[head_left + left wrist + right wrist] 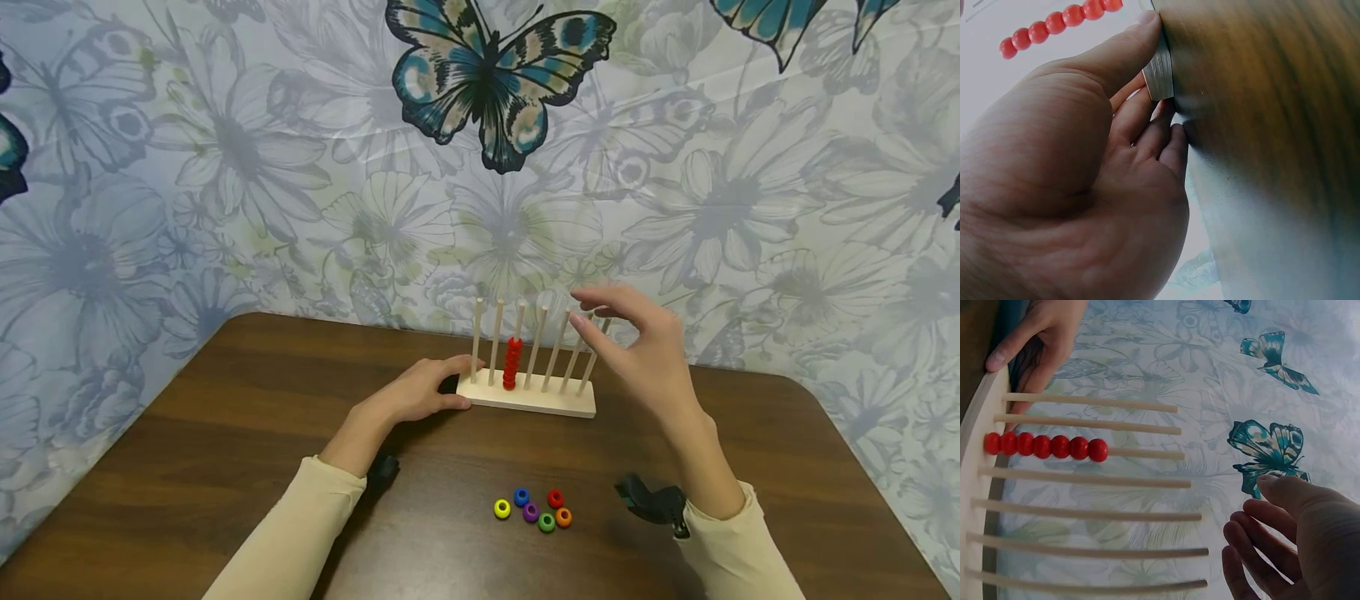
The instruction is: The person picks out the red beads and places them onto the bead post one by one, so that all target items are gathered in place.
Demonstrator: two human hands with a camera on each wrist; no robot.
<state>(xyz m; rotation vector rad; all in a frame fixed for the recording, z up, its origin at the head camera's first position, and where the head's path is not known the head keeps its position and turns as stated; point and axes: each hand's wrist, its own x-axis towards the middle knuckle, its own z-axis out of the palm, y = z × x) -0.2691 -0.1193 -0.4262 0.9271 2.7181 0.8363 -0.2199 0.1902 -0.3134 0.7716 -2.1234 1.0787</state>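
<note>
A pale wooden peg stand (528,402) stands upright at the back of the table, with a row of several thin pegs. Several red beads (512,364) are stacked on the third peg from the left; the other pegs are bare. My left hand (408,392) grips the left end of the base, thumb at the front edge and fingers behind, as the left wrist view shows. Raised by the peg tops at the right end is my right hand (648,354), fingers loosely bent and apart from the thumb. In the right wrist view, nothing lies between these fingers (1266,547).
Loose beads lie on the brown table (225,433) in front of the stand: yellow (502,509), blue (521,497), purple (531,512), green (547,522), red (555,498) and orange (563,517). Behind the table hangs a butterfly-patterned cloth (337,208).
</note>
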